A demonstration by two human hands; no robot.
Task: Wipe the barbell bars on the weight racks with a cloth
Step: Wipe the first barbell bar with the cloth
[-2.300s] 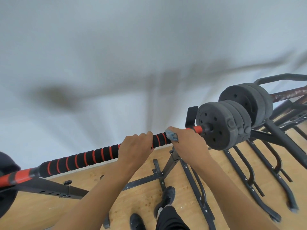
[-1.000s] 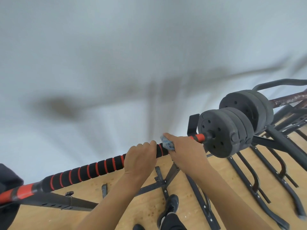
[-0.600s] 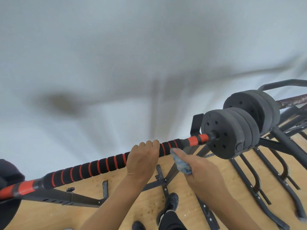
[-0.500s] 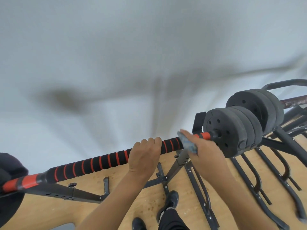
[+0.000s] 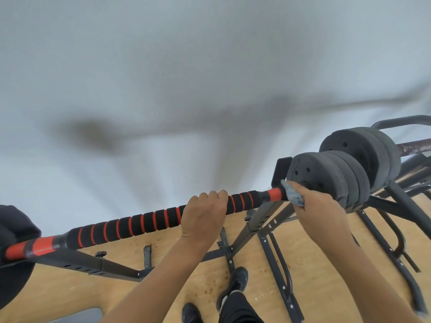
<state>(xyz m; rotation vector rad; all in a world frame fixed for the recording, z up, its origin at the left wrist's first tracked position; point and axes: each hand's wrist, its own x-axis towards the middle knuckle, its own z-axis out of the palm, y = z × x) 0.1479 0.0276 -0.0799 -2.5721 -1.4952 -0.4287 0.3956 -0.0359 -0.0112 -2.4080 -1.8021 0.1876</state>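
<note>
A barbell bar (image 5: pixel 140 223) with black foam and red rings lies across a black rack (image 5: pixel 254 226), running from lower left up to the right. My left hand (image 5: pixel 203 217) grips the foam near the middle. My right hand (image 5: pixel 319 213) holds a blue-grey cloth (image 5: pixel 291 194) wrapped on the bar's right end, just past the red sleeve (image 5: pixel 274 194) and right beside the dark weight plates (image 5: pixel 326 178). Another plate (image 5: pixel 14 231) sits at the bar's left end.
A second set of plates (image 5: pixel 363 148) on a rusty bar (image 5: pixel 415 146) stands behind on the right, with more black rack frames (image 5: pixel 396 243) on the wooden floor (image 5: pixel 314 264). A pale wall (image 5: pixel 186 78) fills the background. My shoes (image 5: pixel 233 285) are below.
My right hand slid the cloth rightward along the bar, from the foam section to the end beside the plates, lifting off briefly on the way. My left hand kept its grip.
</note>
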